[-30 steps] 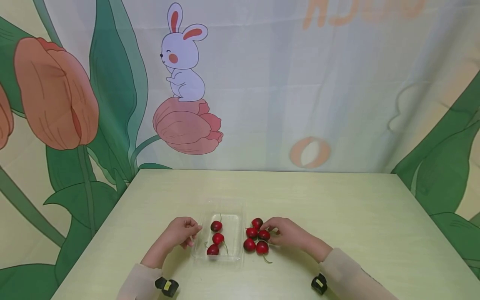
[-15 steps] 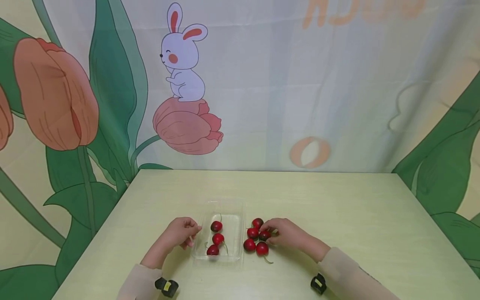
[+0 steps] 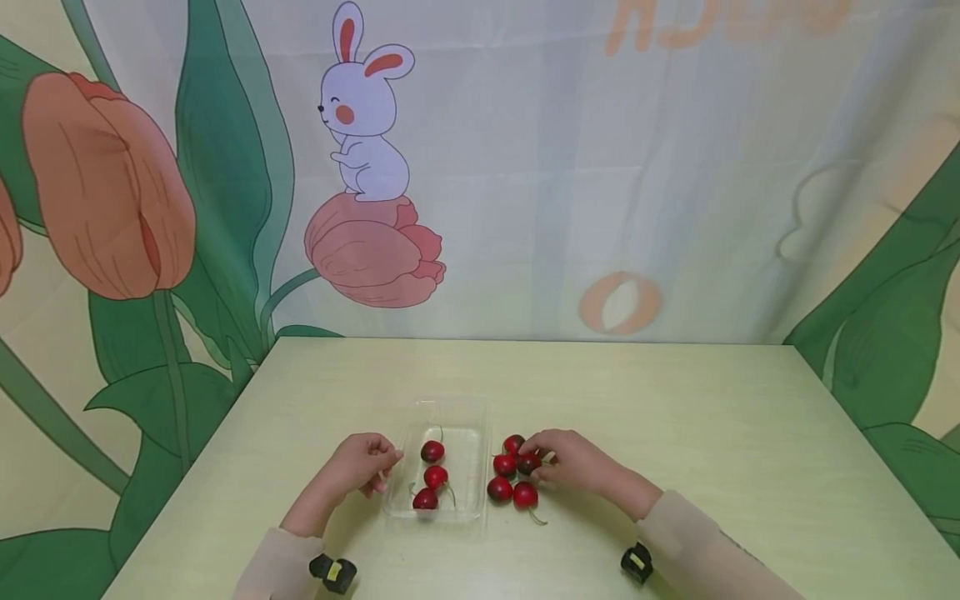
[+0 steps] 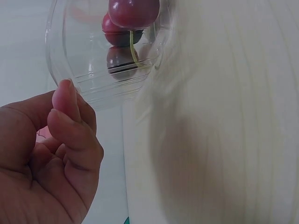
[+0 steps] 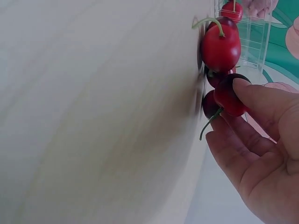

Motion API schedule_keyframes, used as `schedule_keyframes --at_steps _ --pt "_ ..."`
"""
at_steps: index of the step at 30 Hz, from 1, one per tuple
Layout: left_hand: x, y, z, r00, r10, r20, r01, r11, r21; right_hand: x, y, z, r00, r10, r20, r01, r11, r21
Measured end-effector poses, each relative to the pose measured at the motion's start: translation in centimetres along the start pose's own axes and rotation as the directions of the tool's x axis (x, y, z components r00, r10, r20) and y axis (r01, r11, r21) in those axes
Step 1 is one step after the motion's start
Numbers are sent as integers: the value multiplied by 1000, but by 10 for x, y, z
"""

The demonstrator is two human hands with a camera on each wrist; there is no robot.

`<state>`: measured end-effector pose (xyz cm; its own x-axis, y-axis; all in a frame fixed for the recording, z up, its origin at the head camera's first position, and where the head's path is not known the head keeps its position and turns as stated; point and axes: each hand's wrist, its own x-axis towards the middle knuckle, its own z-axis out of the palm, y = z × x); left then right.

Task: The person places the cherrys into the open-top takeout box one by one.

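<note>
Pinching cherry [image 5: 230,95] in right hand [image 3: 576,463], container [image 3: 466,483] in left hand [image 3: 358,463], inside far edge of tabletop [image 3: 675,400]; likely light, slick; best gripped round sides.

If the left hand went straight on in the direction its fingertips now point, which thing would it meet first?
Most likely the clear, rectangular plastic box: the left hand seems to pinch its left edge, though exact contact is hard to judge. The round red cherries inside lie beyond.
</note>
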<state>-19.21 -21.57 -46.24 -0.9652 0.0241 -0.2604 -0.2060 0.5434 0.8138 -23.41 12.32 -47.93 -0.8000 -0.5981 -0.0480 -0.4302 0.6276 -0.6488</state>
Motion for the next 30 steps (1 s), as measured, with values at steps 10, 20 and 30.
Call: schedule_keyframes --at_steps 10,20,30 --pt "-1 0 -1 1000 -6 0 6 1000 -1 1 -8 -10 998 -57 -28 57 998 -17" --pt "-1 0 -1 1000 8 1 -8 1000 1 4 -18 -18 995 -84 -46 83 996 -19" --pt "0 -2 0 1000 11 0 -11 1000 9 16 -37 -21 991 -121 -54 120 992 -27"
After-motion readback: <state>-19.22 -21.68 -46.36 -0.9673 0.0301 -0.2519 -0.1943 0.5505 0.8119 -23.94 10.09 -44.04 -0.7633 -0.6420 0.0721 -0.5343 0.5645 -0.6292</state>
